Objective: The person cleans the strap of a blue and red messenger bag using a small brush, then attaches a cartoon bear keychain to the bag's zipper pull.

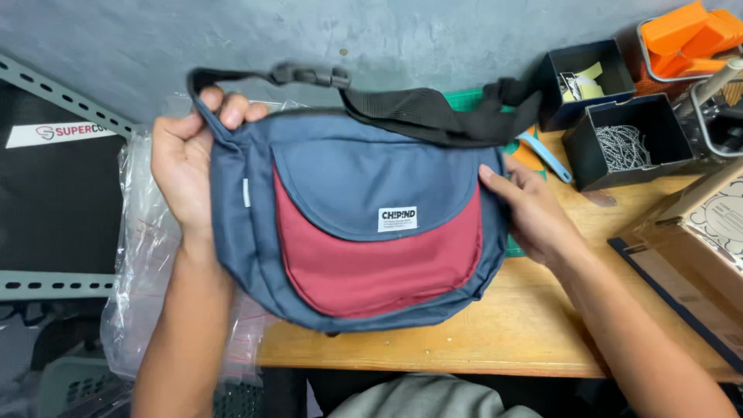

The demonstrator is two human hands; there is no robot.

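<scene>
I hold a blue sling bag (348,174) with a dark red front pocket and a small white label, upright over a wooden table (542,325). My left hand (186,162) grips the bag's upper left corner, fingers curled over the top edge. My right hand (526,209) holds the bag's right side, thumb on the front and fingers behind. A black webbing strap (433,116) with a black plastic buckle (309,75) runs across the top of the bag.
Two black open boxes stand at the back right, one with a ball chain (623,147), one with small parts (580,81). An orange tool (689,31) lies in a wire basket. Cardboard boxes (696,248) sit at the right. Clear plastic bags (139,263) hang at the left.
</scene>
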